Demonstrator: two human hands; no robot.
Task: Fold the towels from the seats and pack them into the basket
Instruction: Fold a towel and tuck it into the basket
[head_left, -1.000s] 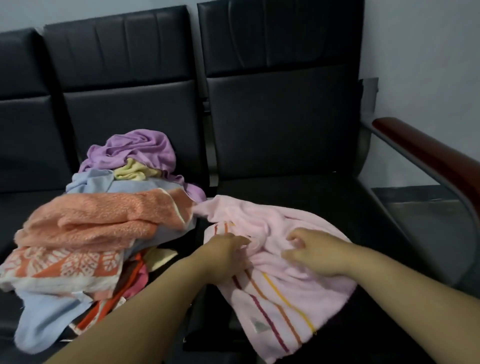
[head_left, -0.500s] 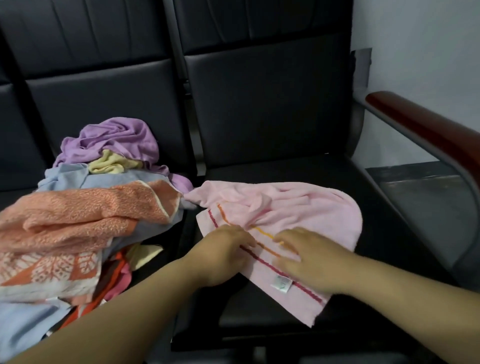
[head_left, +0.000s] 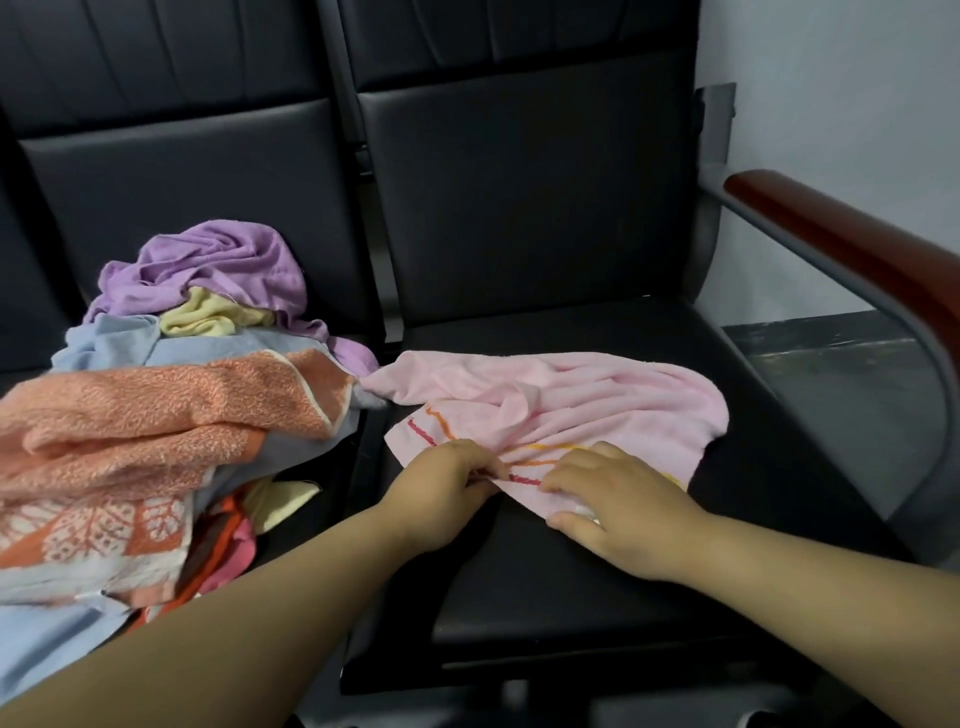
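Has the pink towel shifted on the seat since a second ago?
Yes. The pink towel hung over the front edge of the right seat; now it lies up on the cushion, spread rightward toward the armrest.
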